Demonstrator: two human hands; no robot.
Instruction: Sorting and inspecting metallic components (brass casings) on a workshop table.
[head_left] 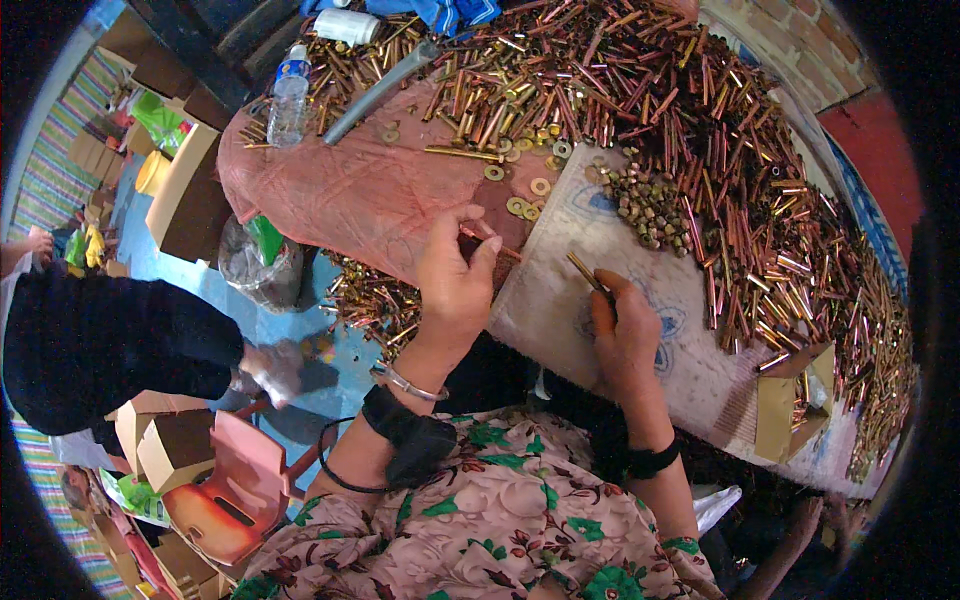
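Over the work surface, my left hand [458, 268] is closed in a pinch on a thin reddish metal rod [508, 252], whose tip sticks out past the fingers. My right hand [627, 330] is closed around a brass-coloured metal rod [580, 268] that points up and to the left. Beyond and between the hands lie several flat washers [517, 206]. A pile of small brass-coloured nuts [652, 205] rests on the pale patterned cloth [540, 295], up and right of my right hand. Pink cloth [340, 190] lies beyond my left hand.
A large heap of metal rods [740, 170] covers the far and right side. A clear bottle [290, 95] and grey tube [380, 92] lie far left. An open cardboard box [790, 425] sits near right. A person in black [120, 340] and a red chair [240, 480] are at left.
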